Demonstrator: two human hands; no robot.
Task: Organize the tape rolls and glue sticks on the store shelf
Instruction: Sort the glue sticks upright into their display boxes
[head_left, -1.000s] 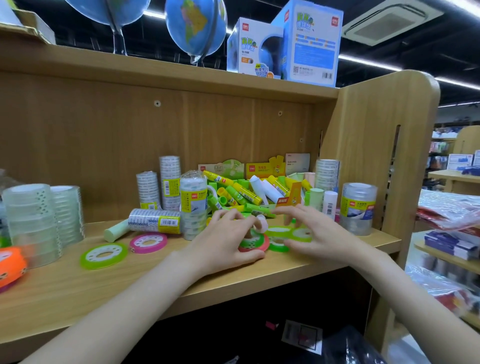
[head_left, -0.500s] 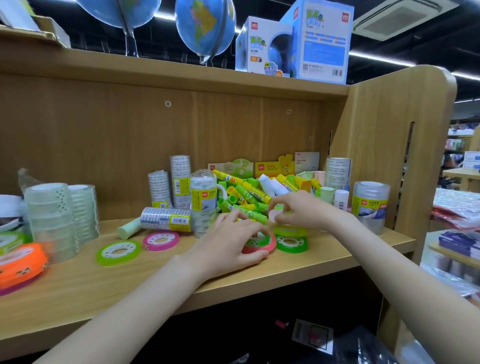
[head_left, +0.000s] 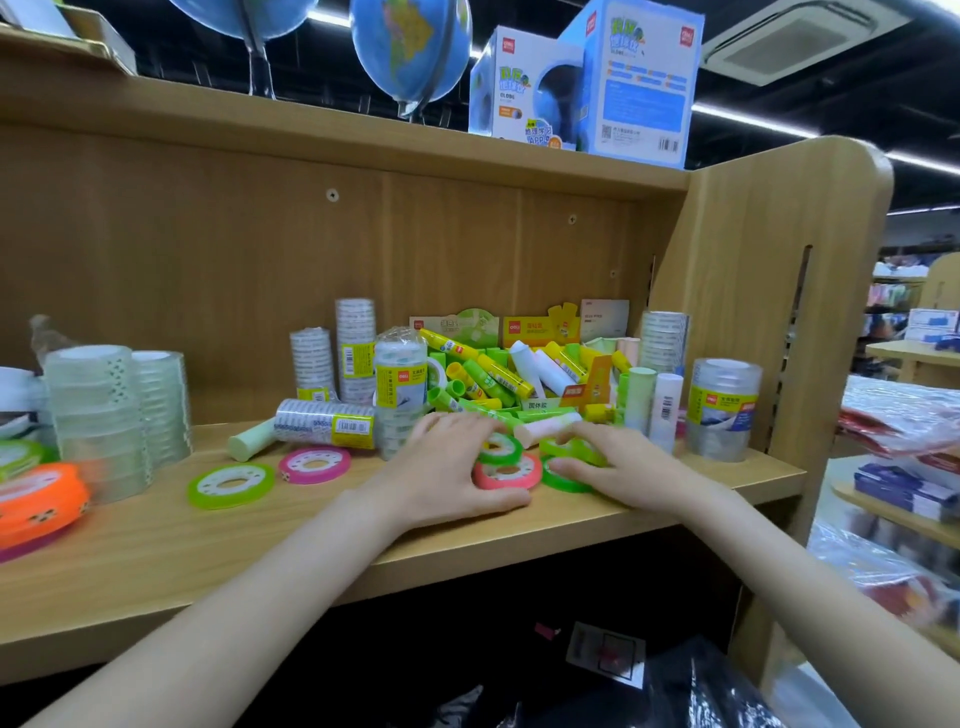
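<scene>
Tape rolls and glue sticks lie on a wooden shelf (head_left: 156, 545), which is the largest thing in view. At the left stand tall stacks of clear tape (head_left: 96, 415), and beside them lies an orange roll (head_left: 39, 501) (it is blurred). At the back of the shelf there is a heap of green and yellow glue sticks (head_left: 498, 379), with a wrapped stack of clear tape (head_left: 723, 410) standing at the right end. Near the front edge, a light green roll (head_left: 231, 484) and a pink roll (head_left: 314, 464) lie flat side by side. The left hand (head_left: 449, 473) rests with relaxed fingers against a red roll (head_left: 506, 473) and a green roll (head_left: 500, 448) lying on it. The right hand (head_left: 623, 462) lies open over another green roll (head_left: 563, 478), touching it.
</scene>
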